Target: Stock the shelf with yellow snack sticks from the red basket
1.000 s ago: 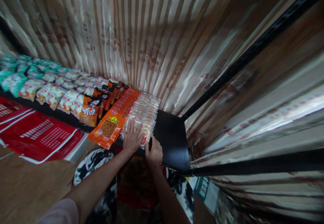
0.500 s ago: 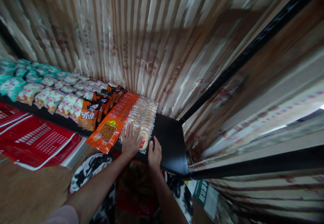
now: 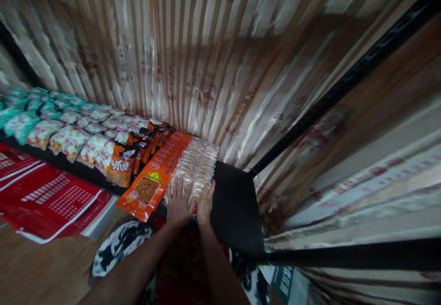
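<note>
Two rows of round crackers in clear wrappers [image 3: 198,165] lie on the black shelf [image 3: 236,208]. My left hand [image 3: 179,204] rests flat on the near end of the left row, fingers stretched out and apart. Along the right side of the near wrappers, my right hand [image 3: 206,203] lies with its fingers extended, touching the edge of the row. Just left of the crackers are flat orange snack packets [image 3: 153,178], the top one showing brown sticks. Part of the near wrappers is hidden under my hands.
Further left stand rows of orange bags [image 3: 121,166], white bags [image 3: 90,151] and green bags [image 3: 22,126]. A striped plastic curtain [image 3: 206,66] hangs behind the shelf. Black frame bars [image 3: 310,116] run at the right. A red bag [image 3: 62,194] sits below left.
My right hand has moved left and in against the side of the cracker row. The left hand stays on the wrappers. The view has shifted slightly.
</note>
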`<state>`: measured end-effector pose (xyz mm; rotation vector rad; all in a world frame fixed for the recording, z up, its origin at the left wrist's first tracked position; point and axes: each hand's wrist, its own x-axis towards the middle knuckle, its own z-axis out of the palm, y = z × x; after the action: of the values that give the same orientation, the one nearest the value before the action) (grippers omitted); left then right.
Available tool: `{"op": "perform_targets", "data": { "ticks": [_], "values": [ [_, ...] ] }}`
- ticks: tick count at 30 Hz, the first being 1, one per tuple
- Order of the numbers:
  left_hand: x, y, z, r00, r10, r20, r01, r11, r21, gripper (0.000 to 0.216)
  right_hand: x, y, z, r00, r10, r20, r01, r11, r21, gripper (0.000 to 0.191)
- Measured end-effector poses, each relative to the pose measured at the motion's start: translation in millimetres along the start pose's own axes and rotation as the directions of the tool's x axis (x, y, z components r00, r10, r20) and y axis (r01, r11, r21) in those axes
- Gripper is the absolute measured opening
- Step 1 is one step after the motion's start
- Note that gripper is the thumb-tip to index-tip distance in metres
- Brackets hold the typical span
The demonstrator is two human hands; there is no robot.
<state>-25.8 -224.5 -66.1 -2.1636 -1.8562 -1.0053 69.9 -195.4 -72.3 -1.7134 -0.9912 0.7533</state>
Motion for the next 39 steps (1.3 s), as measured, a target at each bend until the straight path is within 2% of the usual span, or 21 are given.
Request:
{"op": "perform_targets", "data": {
  "ticks": [5,8,14,16,19,22,28,33,37,39],
  "values": [
    [-0.6,-1.1,0.2,1.0,0.018,-0.009,-0.018,1.0,0.022,0.049,6.2,12.4,-5.4,0.996,-0.084,0.009,0.084,0.996,0.023,0.067],
    [-0.9,-0.8,1.2,0.999,0.027,-0.022,-0.026,0.999,0.041,0.049,7.5,16.2,-4.7,0.997,-0.07,-0.024,0.072,0.996,0.062,0.065],
    [-0.5,0.6,2.3,1.0,0.005,-0.004,-0.005,1.0,0.031,0.048,4.1,14.8,0.9,0.994,-0.065,-0.084,0.062,0.998,-0.03,0.062],
    [-0.8,-0.2,2.5,1.0,0.013,-0.004,-0.013,0.999,0.039,0.048,4.6,14.0,-1.8,0.999,-0.021,-0.039,0.023,0.999,0.031,0.062],
    [-1.3,-1.5,3.0,1.0,0.016,-0.009,-0.016,0.999,0.048,0.049,5.8,13.1,-8.1,0.999,0.018,0.034,-0.026,0.97,0.241,0.062],
    [-1.8,-2.0,2.9,1.0,0.016,-0.001,-0.016,0.999,0.041,0.049,6.4,12.8,-13.0,1.0,0.012,0.012,-0.016,0.914,0.406,0.065],
    [-4.1,-3.3,-0.5,1.0,0.021,-0.004,-0.021,1.0,0.001,0.045,1.7,11.7,-34.3,0.996,0.088,-0.007,-0.075,0.889,0.451,0.069],
    [-6.7,-5.0,0.3,0.999,0.035,0.003,-0.035,0.999,-0.017,0.053,-29.0,13.1,-69.7,0.992,0.119,-0.045,-0.086,0.884,0.459,0.06],
    [-4.4,-6.2,-1.7,0.999,0.022,0.033,-0.021,0.999,-0.029,0.055,-73.9,18.6,-86.6,0.973,0.202,-0.111,-0.12,0.854,0.506,0.049],
    [-6.5,-6.9,-6.9,0.996,0.063,0.066,-0.06,0.997,-0.049,0.053,-98.0,23.4,-91.7,0.972,0.209,-0.107,-0.126,0.847,0.516,0.043]
  ]
}}
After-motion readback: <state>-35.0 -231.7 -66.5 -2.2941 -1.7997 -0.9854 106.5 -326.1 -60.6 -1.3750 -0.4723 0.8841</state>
